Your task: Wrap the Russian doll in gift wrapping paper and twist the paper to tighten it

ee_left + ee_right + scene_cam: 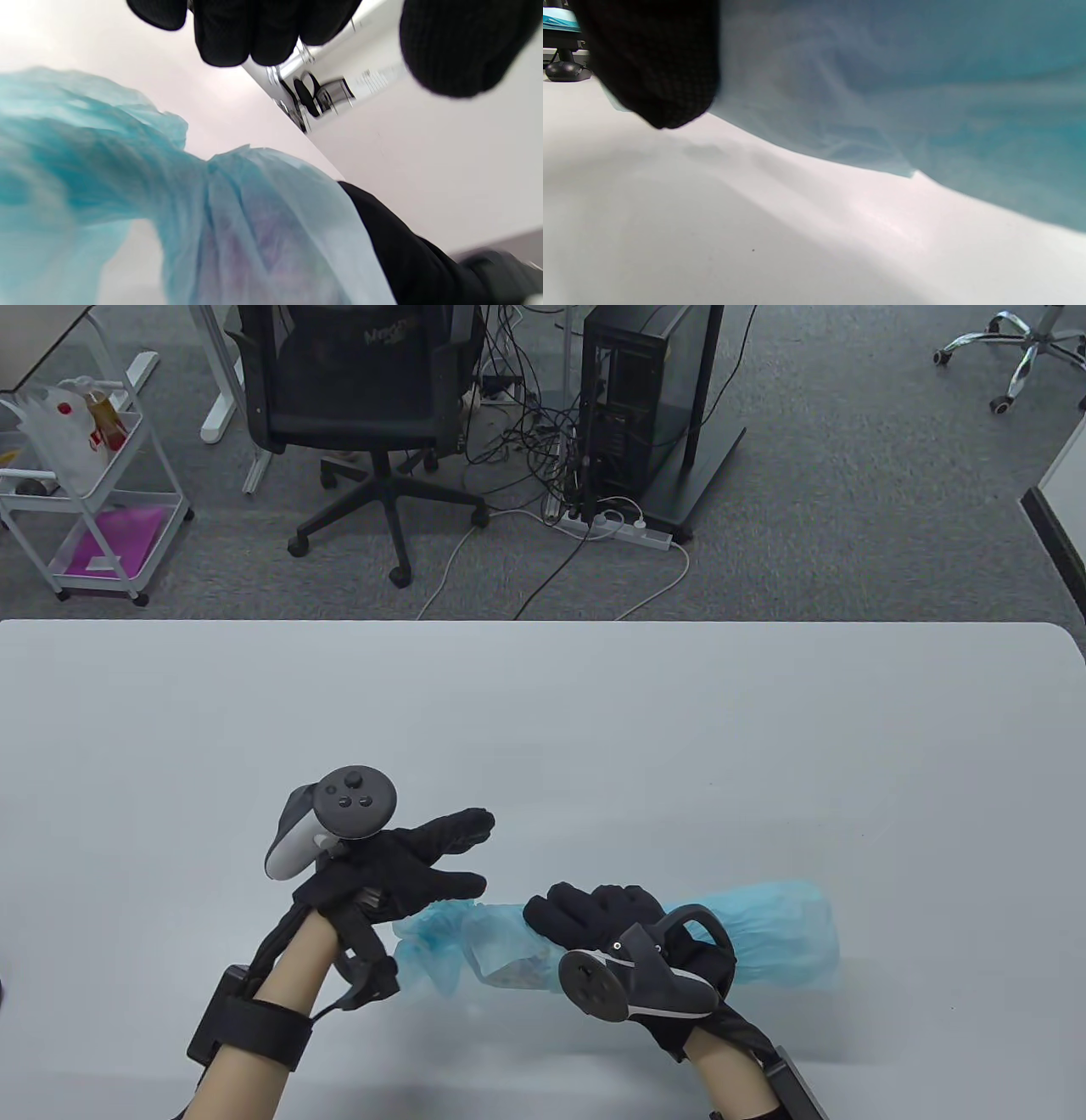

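Item 1: right hand, near the table's near edge, right of centre, laid over the middle of the bundle, fingers curled round the blue wrapping paper.
Item 2: wrapping paper, lying lengthwise along the near edge, both ends gathered and loose. The Russian doll shows in the left wrist view only as a dim purple shape through the paper.
Item 3: left hand, just above the paper's left end, fingers straight and spread, grasping nothing.
Item 4: office chair, computer tower, white trolley, on the floor beyond the far edge.
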Demonstrator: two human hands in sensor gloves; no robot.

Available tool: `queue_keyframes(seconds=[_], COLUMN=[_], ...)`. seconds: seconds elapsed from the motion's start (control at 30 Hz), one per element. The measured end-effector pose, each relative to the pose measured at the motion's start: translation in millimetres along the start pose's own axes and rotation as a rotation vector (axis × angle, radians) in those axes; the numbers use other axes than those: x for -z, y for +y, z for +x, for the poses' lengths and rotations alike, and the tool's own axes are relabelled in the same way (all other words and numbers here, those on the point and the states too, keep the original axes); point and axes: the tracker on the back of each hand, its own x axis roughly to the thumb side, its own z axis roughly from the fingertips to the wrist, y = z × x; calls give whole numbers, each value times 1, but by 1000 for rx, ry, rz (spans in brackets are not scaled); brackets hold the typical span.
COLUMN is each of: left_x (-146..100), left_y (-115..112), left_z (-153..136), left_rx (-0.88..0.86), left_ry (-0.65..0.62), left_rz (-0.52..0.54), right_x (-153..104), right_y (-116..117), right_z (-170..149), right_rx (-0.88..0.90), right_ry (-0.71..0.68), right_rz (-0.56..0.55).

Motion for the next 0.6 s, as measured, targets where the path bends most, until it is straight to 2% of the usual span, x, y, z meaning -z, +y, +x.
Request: queue_keyframes(seconds=[0.03,0.1,0.17,0.23,0.27,0.33,0.4,0.53,0.6], left_x=[4,14,17,17,16,12,6,0,-1], left_y=[-6,-28,-45,-61,-67,-73,-81,-91,-89], left_z=[2,8,14,27,34,45,52,55,48], left_rx=[77,312,320,336,481,697,817,911,831], left_ry=[3,52,31,9,21,30,33,-44,-92], left_rz=[-45,-254,-314,-285,-259,-157,-75,102,116], right_x=[0,1,2,2,1,0,-2,-2,-2], right_y=[-1,-5,-5,-5,-4,-3,-3,-5,-4], right_z=[1,2,1,-4,-6,-10,-16,-20,-18], right_rx=[3,25,15,66,123,111,169,204,196], right_ry=[-3,-2,0,10,12,35,48,47,32], right_rz=[-4,-19,0,-16,-26,-38,-53,-49,-40])
